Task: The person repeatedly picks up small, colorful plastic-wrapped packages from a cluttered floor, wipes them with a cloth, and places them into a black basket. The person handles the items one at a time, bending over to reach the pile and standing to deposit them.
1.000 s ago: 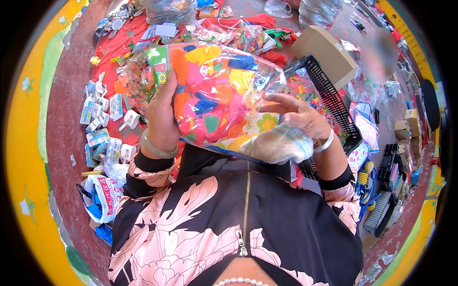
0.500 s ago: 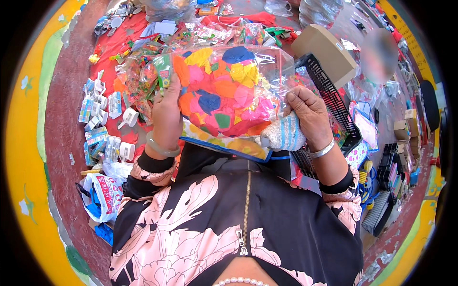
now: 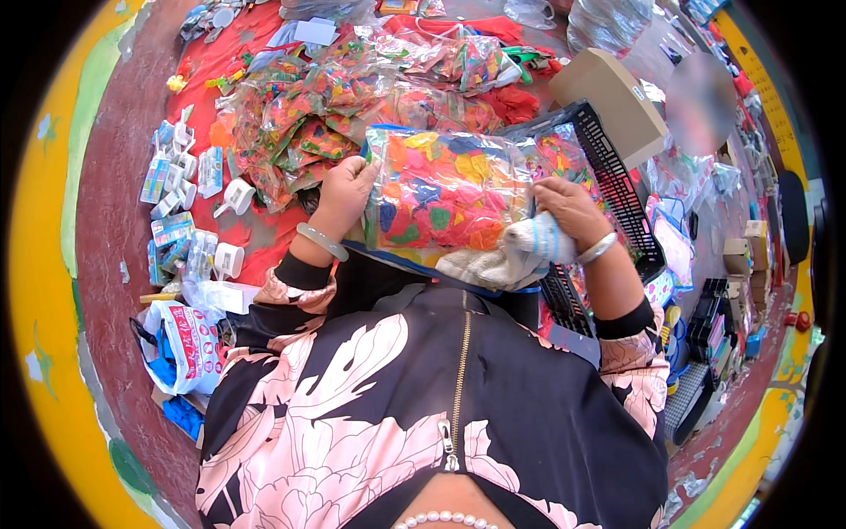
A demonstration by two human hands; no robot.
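Observation:
Between my two hands is a clear plastic bag of balloons (image 3: 449, 189), red, orange, yellow, blue and green, held by its sides above my lap. My left hand (image 3: 346, 194), closed in a pinch, grips its left edge. My right hand (image 3: 571, 212) pinches the right edge, and a white cloth with light-blue stripes (image 3: 507, 254) hangs from the same hand across the bag's lower right corner. Under the bag, a blue-edged flat thing shows in part over my lap.
A heap of similar filled bags (image 3: 308, 123) lies ahead on red cloth. A black plastic crate (image 3: 617, 176) stands at my right, beside a cardboard box (image 3: 608, 106). White plastic items (image 3: 233, 196) and a white carrier bag (image 3: 189, 348) lie on the left. A person is at the far right.
The bag has moved away from me and to the right, lying lower over my lap. The striped cloth now hangs more spread out, and the heap ahead shows more.

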